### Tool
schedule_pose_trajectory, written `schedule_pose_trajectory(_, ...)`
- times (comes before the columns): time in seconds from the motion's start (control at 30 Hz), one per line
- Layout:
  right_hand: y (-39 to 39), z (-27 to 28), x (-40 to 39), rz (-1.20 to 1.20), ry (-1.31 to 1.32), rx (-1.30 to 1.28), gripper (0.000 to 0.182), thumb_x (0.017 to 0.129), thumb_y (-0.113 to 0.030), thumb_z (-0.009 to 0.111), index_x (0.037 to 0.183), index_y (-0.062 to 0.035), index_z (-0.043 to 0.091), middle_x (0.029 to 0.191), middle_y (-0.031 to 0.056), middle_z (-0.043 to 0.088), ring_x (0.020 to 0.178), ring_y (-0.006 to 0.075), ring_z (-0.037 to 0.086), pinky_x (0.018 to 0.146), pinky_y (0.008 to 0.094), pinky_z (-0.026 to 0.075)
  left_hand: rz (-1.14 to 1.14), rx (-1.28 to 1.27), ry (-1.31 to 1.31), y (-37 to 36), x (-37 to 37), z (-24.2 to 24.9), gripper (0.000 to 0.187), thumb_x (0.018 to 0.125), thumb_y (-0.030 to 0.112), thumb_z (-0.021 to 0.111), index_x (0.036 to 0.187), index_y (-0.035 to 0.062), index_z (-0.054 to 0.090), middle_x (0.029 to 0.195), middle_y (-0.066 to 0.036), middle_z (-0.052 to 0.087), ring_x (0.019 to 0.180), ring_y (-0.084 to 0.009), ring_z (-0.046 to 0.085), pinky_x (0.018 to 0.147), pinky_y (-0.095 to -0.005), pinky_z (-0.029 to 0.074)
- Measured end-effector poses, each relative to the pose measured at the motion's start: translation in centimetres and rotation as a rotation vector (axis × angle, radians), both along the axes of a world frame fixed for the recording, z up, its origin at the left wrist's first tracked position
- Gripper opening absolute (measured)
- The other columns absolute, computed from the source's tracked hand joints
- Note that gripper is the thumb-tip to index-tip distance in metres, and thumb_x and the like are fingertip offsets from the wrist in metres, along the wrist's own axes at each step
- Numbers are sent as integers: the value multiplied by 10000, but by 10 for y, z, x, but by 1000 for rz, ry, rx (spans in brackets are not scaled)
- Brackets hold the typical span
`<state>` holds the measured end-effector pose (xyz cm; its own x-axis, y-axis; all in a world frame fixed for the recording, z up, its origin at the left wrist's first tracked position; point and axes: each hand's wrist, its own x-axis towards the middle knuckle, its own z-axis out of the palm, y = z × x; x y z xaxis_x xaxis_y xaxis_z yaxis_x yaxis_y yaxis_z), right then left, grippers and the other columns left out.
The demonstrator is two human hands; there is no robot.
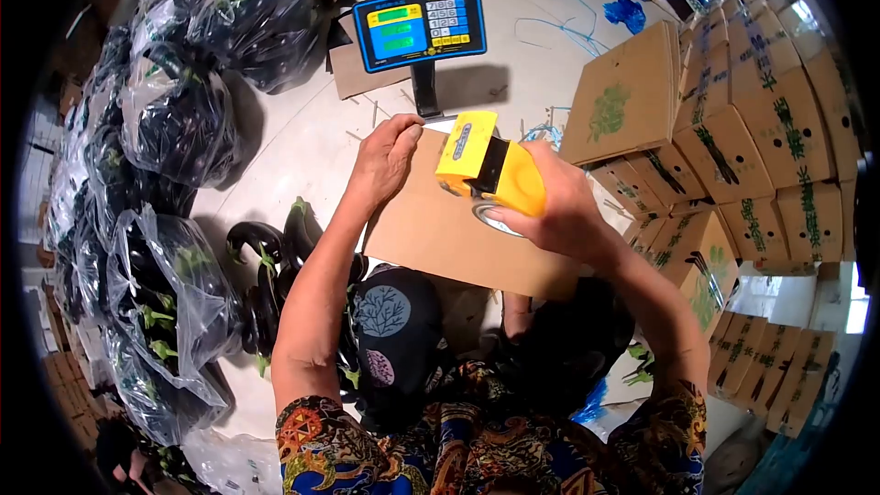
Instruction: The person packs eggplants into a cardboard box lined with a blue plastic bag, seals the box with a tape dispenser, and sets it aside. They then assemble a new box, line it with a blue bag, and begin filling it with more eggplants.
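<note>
My right hand [570,206] is wrapped round a yellow tape dispenser [519,180], held over the brown cardboard box [426,225] in front of my knees. Along the box's far left edge, my left hand [387,158] has its fingers curled against the cardboard; the fingertips are partly hidden. The box shows a plain flat face, and its sides are mostly out of sight. Just beyond it stands a scale's display [420,27] with a blue frame, lit green windows and a keypad. Several loose eggplants [301,236] lie on the floor beside my left forearm.
Clear plastic bags of eggplants [179,115] are heaped along the left. Printed cartons [779,110] are stacked on the right, with a carton panel [623,92] leaning in front. Blue strapping [573,32] lies on the floor at the back, near a blue plastic bundle [626,14].
</note>
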<state>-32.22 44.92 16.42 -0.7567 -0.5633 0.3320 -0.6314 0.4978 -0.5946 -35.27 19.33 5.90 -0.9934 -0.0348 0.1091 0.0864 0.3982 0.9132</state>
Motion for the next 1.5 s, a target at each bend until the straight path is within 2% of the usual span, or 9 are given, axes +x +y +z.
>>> schedule_pose_trajectory(0.13, -2, -1, -3, 29, 40, 11, 586, 717, -236, 823, 1159, -1, 520, 958, 181, 621, 806, 382, 654, 668, 420, 542, 8, -6, -21, 1, 0, 2, 285, 965, 235, 493, 1121, 34, 622, 970, -173, 640, 908, -291, 620, 849, -352, 482)
schedule_pose_trajectory(0.33, -8, -2, -1, 15, 72, 92, 597, 706, -249, 833, 1150, 4, 525, 984, 178, 629, 850, 388, 652, 692, 416, 546, 308, -167, 602, -4, 13, 15, 251, 917, 173, 580, 1078, -18, 596, 941, -189, 607, 859, -352, 601, 772, -401, 484)
schedule_pose_trajectory(0.4, -9, 3, 2, -20, 24, 148, 596, 701, -246, 840, 1145, -5, 524, 984, 175, 633, 850, 385, 655, 691, 416, 546, 194, 19, 450, 3, 38, 37, 325, 967, 269, 543, 1114, -14, 603, 941, -129, 620, 820, -230, 594, 787, -331, 477)
schedule_pose_trajectory(0.5, -17, 10, 6, -47, -44, 198, 605, 699, -235, 844, 1160, -21, 516, 996, 168, 639, 857, 373, 659, 710, 416, 543, -123, 685, -199, 10, 58, 67, 408, 985, 397, 498, 1007, 10, 624, 874, -22, 601, 789, -95, 533, 721, -253, 448)
schedule_pose_trajectory(0.53, -18, 10, 7, -56, -74, 219, 609, 699, -230, 845, 1166, -24, 513, 999, 167, 640, 859, 370, 660, 716, 414, 543, -152, 543, -260, 15, 58, 74, 358, 993, 349, 498, 964, 13, 619, 841, -22, 597, 762, -95, 530, 689, -224, 445)
schedule_pose_trajectory(0.8, -22, 10, 4, -23, -61, 214, 651, 688, -181, 844, 1223, -50, 498, 1022, 170, 645, 888, 372, 663, 746, 410, 541, -191, 1227, -454, 13, 56, 56, 154, 978, 158, 542, 976, 8, 578, 835, -28, 601, 653, -71, 544, 595, -203, 476)
schedule_pose_trajectory(1.13, -40, 22, 3, -73, -152, 382, 612, 696, -205, 835, 1190, -64, 504, 990, 189, 659, 887, 403, 653, 741, 431, 541, -55, 483, -90, 3, 49, 34, 173, 985, 172, 540, 949, 11, 595, 793, 2, 601, 652, -53, 487, 586, -229, 431)
schedule_pose_trajectory(1.27, -47, 33, 8, -90, -201, 462, 602, 703, -233, 829, 1179, -56, 506, 985, 207, 663, 888, 425, 647, 752, 452, 539, -4, 408, -207, -21, 50, 48, 179, 929, 202, 616, 881, 30, 610, 753, 21, 577, 626, -45, 445, 542, -213, 377)
schedule_pose_trajectory(1.5, -39, 32, 11, -95, -166, 630, 660, 728, -436, 789, 1142, -46, 455, 1001, 220, 640, 890, 430, 639, 780, 498, 521, 228, 724, -281, -118, 53, 0, 210, 928, 222, 621, 798, 65, 570, 609, 58, 404, 484, -45, 292, 457, -208, 233)
